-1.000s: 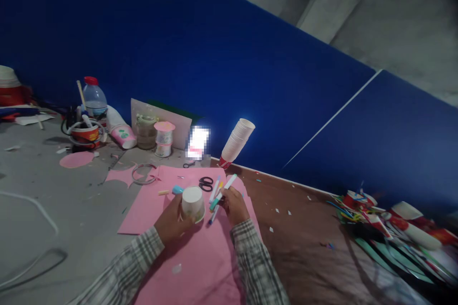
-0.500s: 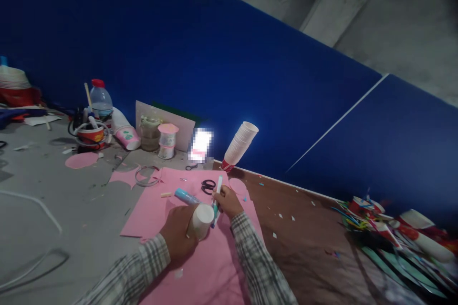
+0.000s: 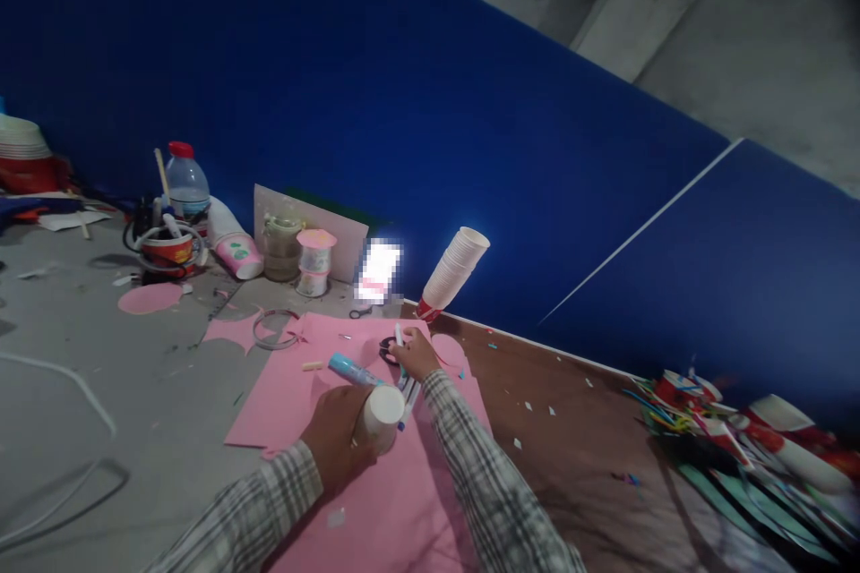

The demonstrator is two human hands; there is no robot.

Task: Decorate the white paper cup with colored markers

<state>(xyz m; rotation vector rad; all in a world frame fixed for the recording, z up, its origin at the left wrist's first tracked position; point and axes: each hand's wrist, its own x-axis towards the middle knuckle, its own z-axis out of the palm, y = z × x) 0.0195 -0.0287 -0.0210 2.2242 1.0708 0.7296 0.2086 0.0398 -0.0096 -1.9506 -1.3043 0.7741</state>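
Note:
My left hand (image 3: 341, 437) is wrapped round a white paper cup (image 3: 384, 407), whose round white end faces up, over the pink paper (image 3: 376, 510). Beyond it, my right hand (image 3: 415, 353) is closed on a slim white marker pen (image 3: 399, 335) held nearly upright. The black-handled scissors (image 3: 387, 349) lie right beside those fingers, partly covered by them. Under my right wrist more pens (image 3: 410, 396) lie on the paper. A blue tube (image 3: 350, 369) rests just past the cup, with a small beige stick (image 3: 313, 366) to its left.
A tall stack of paper cups (image 3: 455, 273) leans by the blue wall. A glass jar (image 3: 281, 251), a pink-topped cup piece (image 3: 314, 261) and a bright phone (image 3: 380, 271) stand at the back. Strips and cups (image 3: 699, 403) are heaped at right; a white cable (image 3: 73, 385) lies left.
My right hand has shifted slightly away from me and left, toward the scissors, bringing the white pen with it. My left hand keeps the cup in nearly the same place.

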